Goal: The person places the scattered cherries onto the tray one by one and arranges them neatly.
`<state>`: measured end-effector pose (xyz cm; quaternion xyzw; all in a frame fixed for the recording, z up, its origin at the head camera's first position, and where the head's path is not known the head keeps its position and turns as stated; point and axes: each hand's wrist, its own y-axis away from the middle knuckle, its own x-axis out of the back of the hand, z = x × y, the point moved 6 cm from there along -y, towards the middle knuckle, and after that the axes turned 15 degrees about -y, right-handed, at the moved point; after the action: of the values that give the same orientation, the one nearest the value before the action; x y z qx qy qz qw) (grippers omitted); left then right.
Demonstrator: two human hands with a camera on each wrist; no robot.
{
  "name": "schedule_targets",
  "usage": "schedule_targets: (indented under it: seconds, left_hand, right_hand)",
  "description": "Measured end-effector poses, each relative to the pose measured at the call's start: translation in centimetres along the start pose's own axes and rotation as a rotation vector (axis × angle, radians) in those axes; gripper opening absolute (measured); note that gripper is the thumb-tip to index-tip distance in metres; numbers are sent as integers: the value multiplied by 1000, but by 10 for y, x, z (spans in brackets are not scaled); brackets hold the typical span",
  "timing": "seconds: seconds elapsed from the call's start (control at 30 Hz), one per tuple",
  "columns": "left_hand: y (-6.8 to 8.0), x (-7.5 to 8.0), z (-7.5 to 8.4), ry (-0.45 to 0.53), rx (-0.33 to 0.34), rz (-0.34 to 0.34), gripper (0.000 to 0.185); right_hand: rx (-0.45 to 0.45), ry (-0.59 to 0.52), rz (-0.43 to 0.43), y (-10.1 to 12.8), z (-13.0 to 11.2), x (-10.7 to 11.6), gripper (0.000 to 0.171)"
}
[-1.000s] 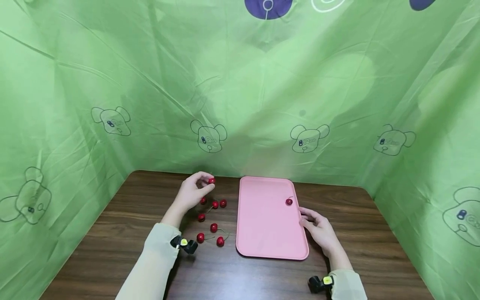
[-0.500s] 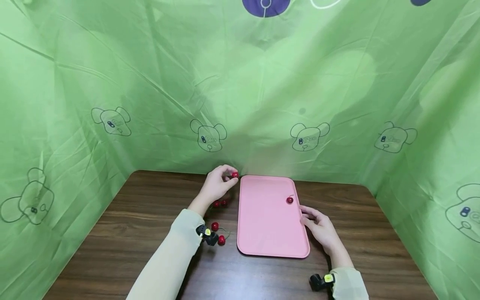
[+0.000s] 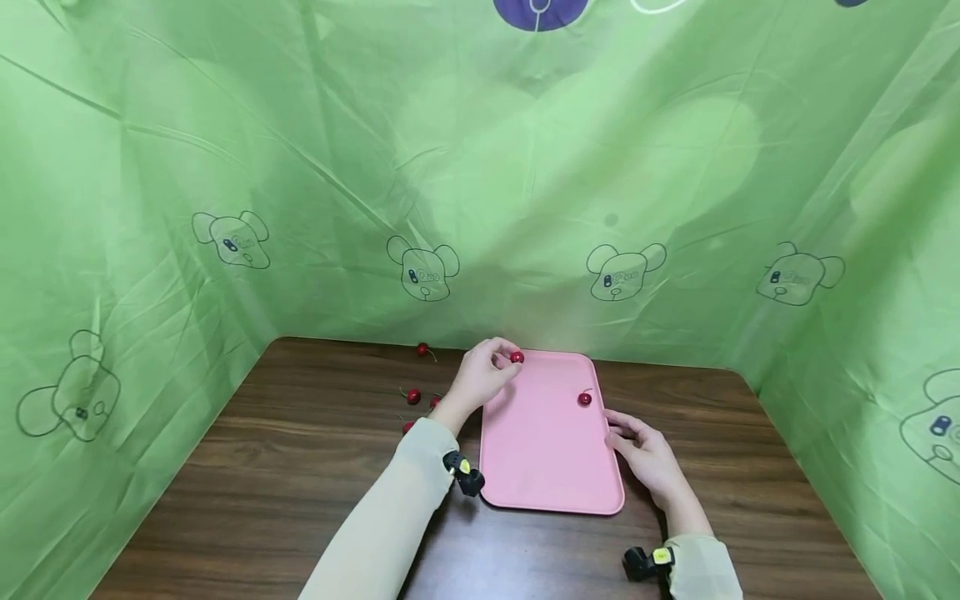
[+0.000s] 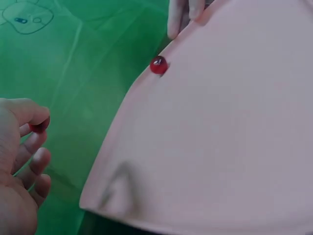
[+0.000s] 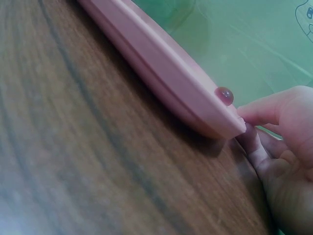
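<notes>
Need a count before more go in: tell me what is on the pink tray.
One cherry lies on the pink tray near its right edge. The left hand holds a second cherry above the far corner, not set down.

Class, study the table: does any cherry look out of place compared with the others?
One cherry lies alone near the table's back edge by the green cloth, apart from the cluster beside the pink tray. Nothing looks spilled or damaged.

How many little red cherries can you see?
6: one small red cherry pinched in the left hand, one on the pink tray, four on the brown wooden table. The arm may hide more.
</notes>
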<state>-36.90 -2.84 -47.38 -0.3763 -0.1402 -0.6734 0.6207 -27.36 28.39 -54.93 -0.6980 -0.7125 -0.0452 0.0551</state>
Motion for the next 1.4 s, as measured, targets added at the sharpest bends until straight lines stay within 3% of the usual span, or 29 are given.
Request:
schedule_targets:
  seconds: [0.3,0.5,0.83,1.17,1.4]
  left_hand:
    - [-2,-27,7,-14,-5,-48,22]
    - [2,-45,13,44,-37,-84,27]
    - [4,-79,16,15,0,-123,26]
    - [3,-99,24,-168,-29,-122,19]
    - [4,-102,28,-194,-8,-110,19]
  right_hand:
    - [-7,1,-4,1,-1,0,46]
    - [0,14,-4,-1,0,0,44]
    - [-13,18,2,-2,3,1,43]
    - [-14,32,-3,0,3,1,43]
    - [-14,24,-15,-1,1,1,44]
